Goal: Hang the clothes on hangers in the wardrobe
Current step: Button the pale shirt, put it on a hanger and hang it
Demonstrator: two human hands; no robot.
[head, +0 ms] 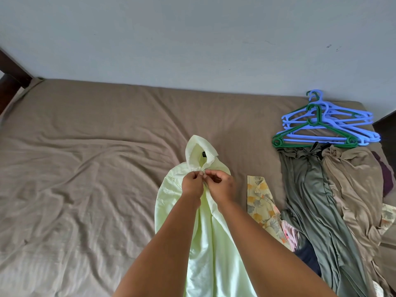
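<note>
Presently the bed (pixel 85 168), under a creased taupe sheet, bears everything; a pale grey-blue wall (pixel 192 39) rises behind it, and a dark wooden post (pixel 10 82) stands at its far left corner. On the bed's middle lies the pale yellow-green shirt (pixel 205 232), collar away from the person; right of the shirt lie a floral garment (pixel 260 202), an olive garment (pixel 308 200) and a tan garment (pixel 355 189); beyond these rests a pile of blue and green hangers (pixel 325 125). The left hand (pixel 192 185) and right hand (pixel 222 185) meet just below the collar, fingers curled and pinching the placket, apparently working the top button (pixel 204 173). Judgement: keep both placket edges aligned and taut; seat the button fully; then take a hanger.
</note>
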